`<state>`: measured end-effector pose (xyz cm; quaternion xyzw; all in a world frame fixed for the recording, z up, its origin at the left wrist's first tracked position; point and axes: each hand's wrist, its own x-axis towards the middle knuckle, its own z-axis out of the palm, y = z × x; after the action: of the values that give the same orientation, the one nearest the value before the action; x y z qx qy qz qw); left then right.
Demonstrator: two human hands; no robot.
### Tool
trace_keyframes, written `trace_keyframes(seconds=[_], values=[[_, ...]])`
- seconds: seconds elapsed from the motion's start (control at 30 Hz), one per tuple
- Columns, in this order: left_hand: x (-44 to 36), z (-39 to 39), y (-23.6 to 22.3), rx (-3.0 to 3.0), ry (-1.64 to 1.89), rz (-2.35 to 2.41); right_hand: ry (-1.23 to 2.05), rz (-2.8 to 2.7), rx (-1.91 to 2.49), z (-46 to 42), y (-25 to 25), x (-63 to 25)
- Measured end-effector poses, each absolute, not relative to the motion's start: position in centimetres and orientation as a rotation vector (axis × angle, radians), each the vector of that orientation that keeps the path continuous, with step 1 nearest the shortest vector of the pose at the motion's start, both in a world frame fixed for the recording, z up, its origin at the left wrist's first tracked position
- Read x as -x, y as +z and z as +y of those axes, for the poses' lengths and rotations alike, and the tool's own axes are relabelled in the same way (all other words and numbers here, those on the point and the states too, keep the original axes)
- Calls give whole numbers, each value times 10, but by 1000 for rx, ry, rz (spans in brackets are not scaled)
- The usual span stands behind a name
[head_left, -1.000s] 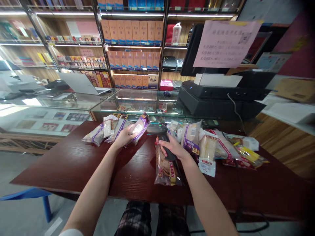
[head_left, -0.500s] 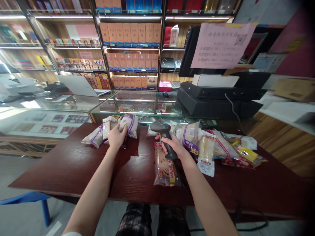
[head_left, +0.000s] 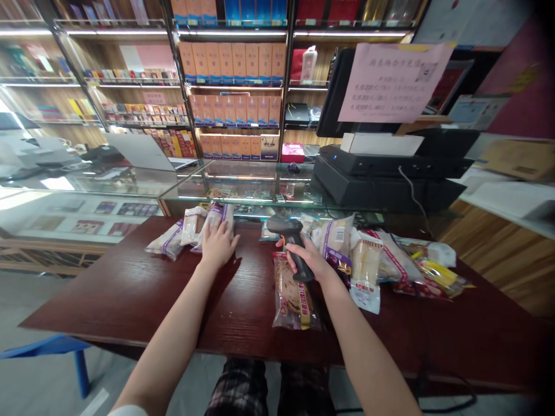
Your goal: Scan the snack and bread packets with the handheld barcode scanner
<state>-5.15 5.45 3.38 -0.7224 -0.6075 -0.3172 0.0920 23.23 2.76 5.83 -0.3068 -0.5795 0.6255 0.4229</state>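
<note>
at the back of the counter (head_left: 117, 294), the left hand (head_left: 217, 245) is spread over a purple-striped packet (head_left: 223, 212); the right hand (head_left: 310, 259) is curled around a black scanner (head_left: 284, 225) near a bread bag (head_left: 291, 294).

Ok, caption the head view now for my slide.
At a dark red table, the right hand holds a black scanner; the left hand is open at a purple-banded packet.
</note>
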Motion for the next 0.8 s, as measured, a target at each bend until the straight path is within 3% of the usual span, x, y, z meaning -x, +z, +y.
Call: trace_keyframes(seconds=[0.5, 0.8], values=[[61, 59, 23, 1603, -839, -2032, 1475, -1379, 800, 29, 66, -245], [48, 54, 30, 1771, -966, -1823, 1423, -1230, 795, 35, 67, -260]])
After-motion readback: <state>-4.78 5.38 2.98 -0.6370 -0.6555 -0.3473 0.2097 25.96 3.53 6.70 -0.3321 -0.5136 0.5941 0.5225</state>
